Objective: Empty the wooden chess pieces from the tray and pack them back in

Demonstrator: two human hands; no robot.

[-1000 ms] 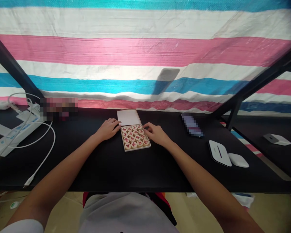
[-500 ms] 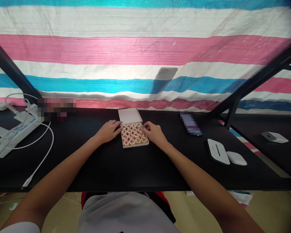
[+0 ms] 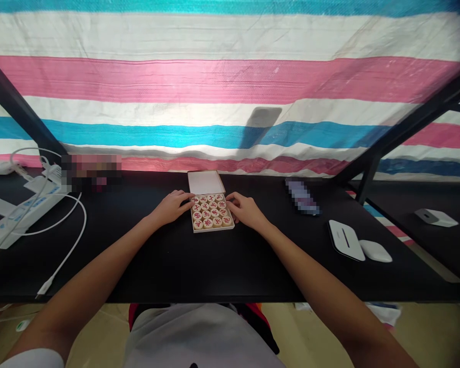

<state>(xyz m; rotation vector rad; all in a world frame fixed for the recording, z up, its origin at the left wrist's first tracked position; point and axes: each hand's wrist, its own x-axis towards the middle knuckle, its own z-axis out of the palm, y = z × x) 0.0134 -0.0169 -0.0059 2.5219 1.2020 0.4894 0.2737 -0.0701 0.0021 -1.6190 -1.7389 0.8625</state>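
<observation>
Box (image 3: 213,230) between left hand (image 3: 171,207) and right hand (image 3: 248,210)

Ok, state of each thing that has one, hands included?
Box: open
Lid: tipped back behind the box
Pieces: sixteen, red markings up, four rows of four
Left hand: at the box's left edge, grip unclear
Right hand: at its right edge, grip unclear
Phone: lying flat, screen blurred out
Cable end: lying loose, unplugged
Power strip: on or off unclear
</observation>
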